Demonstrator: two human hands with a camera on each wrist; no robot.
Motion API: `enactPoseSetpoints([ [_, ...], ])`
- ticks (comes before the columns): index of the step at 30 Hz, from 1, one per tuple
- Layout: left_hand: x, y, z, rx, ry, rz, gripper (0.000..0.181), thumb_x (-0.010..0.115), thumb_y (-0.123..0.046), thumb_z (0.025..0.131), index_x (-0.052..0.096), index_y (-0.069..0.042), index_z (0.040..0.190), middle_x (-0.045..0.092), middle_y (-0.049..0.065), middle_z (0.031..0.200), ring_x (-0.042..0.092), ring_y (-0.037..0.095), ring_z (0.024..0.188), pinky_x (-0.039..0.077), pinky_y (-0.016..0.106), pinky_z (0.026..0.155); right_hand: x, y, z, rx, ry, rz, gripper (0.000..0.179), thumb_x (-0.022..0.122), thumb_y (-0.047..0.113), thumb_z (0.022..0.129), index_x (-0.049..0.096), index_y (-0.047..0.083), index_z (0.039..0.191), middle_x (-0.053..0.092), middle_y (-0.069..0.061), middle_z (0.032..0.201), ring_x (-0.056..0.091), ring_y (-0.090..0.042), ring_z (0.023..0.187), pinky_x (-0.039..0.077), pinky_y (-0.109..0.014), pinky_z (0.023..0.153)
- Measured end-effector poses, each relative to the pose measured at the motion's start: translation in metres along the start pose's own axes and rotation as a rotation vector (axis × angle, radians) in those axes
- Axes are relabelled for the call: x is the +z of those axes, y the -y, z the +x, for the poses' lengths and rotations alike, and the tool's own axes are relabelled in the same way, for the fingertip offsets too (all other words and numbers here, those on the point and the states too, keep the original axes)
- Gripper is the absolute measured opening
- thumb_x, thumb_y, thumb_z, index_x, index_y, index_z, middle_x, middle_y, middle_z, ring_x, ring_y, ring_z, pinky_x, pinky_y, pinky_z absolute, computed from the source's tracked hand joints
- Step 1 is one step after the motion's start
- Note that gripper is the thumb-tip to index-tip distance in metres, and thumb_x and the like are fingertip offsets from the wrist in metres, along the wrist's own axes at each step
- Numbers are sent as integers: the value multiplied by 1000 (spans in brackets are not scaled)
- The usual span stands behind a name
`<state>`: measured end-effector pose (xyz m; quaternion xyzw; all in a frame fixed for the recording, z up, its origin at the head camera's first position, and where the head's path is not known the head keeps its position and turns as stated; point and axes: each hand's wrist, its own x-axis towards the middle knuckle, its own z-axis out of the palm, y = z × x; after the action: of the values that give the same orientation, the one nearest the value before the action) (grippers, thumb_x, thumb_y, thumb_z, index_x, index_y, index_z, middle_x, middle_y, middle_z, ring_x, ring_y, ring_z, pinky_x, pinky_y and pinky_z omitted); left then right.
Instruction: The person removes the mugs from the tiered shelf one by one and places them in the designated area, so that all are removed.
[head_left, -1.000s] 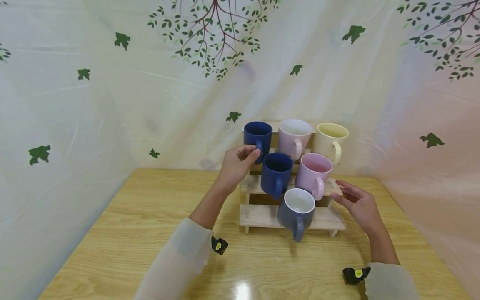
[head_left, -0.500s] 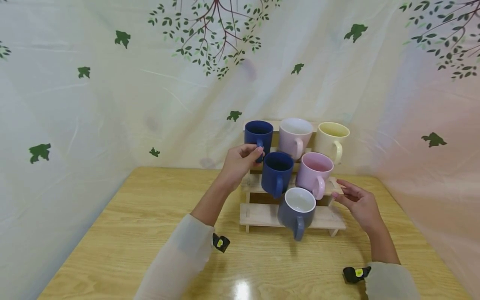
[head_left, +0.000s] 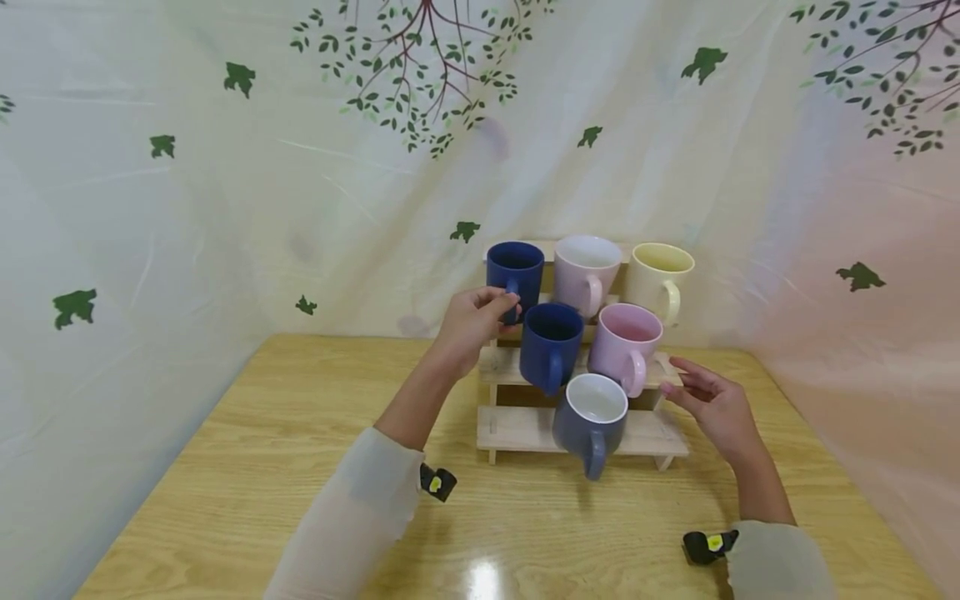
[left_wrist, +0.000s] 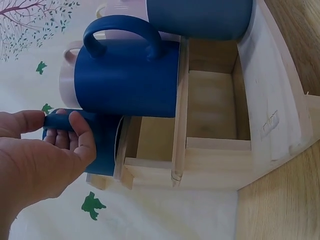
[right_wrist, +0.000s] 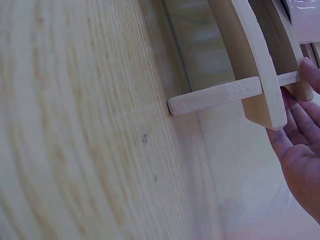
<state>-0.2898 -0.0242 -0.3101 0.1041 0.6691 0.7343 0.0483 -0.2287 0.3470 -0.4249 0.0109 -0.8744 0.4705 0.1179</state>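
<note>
In the head view, my left hand [head_left: 468, 325] grips the handle of a dark blue mug [head_left: 515, 265] at the left end of the top step of a wooden tiered rack [head_left: 517, 429]. The left wrist view shows fingers curled through that handle [left_wrist: 59, 121]. My right hand [head_left: 716, 408] pinches the right end of the rack's middle step, thumb above and fingers beneath in the right wrist view. That step holds another dark blue mug [head_left: 552, 346] and a pink mug [head_left: 626, 342]. A grey-blue mug [head_left: 591, 425] with a white inside sits on the bottom step.
Beside the held mug stand a pale pink mug [head_left: 587, 275] and a pale yellow mug [head_left: 660, 279] on the top step. The rack stands on a wood-grain table [head_left: 300, 467]. A leaf-printed curtain [head_left: 360, 217] hangs close behind it.
Both hands and the mugs keep their places. Only the head view has shifted slightly.
</note>
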Motion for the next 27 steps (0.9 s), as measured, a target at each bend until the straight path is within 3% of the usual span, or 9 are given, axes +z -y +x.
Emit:
enactPoseSetpoints([
  [7, -5, -1, -3, 31, 1, 18, 27, 65, -27, 103, 68, 0, 102, 64, 10, 101, 60, 22, 91, 58, 44, 94, 0, 0, 1, 9, 5, 13, 62, 70, 44, 97, 56, 11, 148, 58, -23, 141, 54, -1, 108, 49, -7, 81],
  [15, -8, -4, -7, 72, -8, 51, 24, 61, -23, 105, 67, 0, 103, 64, 9, 98, 60, 21, 92, 59, 31, 81, 0, -1, 2, 10, 1, 8, 62, 70, 44, 97, 56, 11, 148, 58, -23, 140, 55, 0, 106, 50, -8, 80],
  [20, -14, -4, -10, 76, -8, 38, 24, 60, -21, 105, 67, 2, 105, 64, 9, 97, 60, 21, 92, 59, 41, 90, 0, -2, 2, -2, 0, 12, 62, 71, 43, 96, 56, 11, 147, 64, -17, 133, 59, 0, 102, 52, -11, 79],
  [27, -27, -4, -15, 107, 6, 10, 24, 59, -19, 106, 66, 4, 104, 63, 9, 92, 61, 23, 91, 60, 43, 89, 0, -2, 3, -15, -5, 5, 60, 72, 42, 96, 57, 11, 146, 64, -15, 131, 59, -1, 102, 51, -10, 80],
])
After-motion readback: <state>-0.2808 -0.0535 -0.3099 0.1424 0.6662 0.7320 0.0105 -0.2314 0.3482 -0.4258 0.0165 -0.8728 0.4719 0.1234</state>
